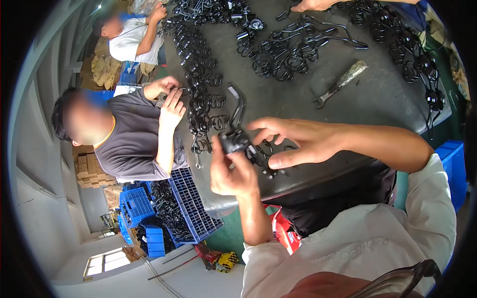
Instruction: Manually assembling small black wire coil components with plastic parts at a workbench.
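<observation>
My left hand [233, 174] is closed round a black metal part [234, 141], blocky at its lower end. A bent black rod [238, 107] rises from the block over the table [293, 99] and seems to belong to it. Just right of it, my right hand [300, 141] has thumb and fingers apart, with nothing visible in its grasp. Its fingertips are close to the held part; whether they touch cannot be seen. Small black pieces [261, 156] lie beneath and between my hands. Farther off, an open-ended wrench [340, 84] with a worn, pale handle lies on the table.
Black coiled metal pieces [198, 64] form a long row at the left, with more heaps [288, 49] at the far side and right [417, 59]. A co-worker [136, 124] works at the left edge; another person [134, 39] is farther back. Blue crates [191, 208] stand lower left.
</observation>
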The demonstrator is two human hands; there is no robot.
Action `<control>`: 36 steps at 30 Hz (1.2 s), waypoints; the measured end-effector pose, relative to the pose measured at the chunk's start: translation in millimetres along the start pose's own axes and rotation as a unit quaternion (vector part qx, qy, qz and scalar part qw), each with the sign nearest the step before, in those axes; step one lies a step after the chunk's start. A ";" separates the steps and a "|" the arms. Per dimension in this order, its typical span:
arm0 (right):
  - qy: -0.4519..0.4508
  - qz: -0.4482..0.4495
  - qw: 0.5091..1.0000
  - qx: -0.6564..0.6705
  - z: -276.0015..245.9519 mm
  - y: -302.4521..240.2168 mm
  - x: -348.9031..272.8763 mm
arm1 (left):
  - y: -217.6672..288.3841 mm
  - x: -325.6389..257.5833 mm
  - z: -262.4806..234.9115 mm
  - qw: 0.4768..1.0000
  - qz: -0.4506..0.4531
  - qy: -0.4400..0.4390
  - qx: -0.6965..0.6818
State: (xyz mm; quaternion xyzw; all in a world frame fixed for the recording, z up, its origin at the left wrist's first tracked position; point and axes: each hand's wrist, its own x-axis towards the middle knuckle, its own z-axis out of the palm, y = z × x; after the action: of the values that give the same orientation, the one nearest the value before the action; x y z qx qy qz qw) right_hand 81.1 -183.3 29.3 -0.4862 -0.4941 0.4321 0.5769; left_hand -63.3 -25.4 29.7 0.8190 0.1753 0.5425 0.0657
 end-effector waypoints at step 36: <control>0.111 0.021 0.967 -0.229 -10.3 -3.7 -0.1 | 8.7 66.4 1.0 0.904 0.026 -0.402 -0.140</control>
State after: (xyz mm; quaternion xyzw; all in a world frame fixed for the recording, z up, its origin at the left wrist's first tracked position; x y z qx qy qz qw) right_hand 91.3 -185.3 32.5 -0.6608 -0.5022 0.2624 0.4922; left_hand -37.2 -9.6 89.3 0.9540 0.0349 0.1878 0.2309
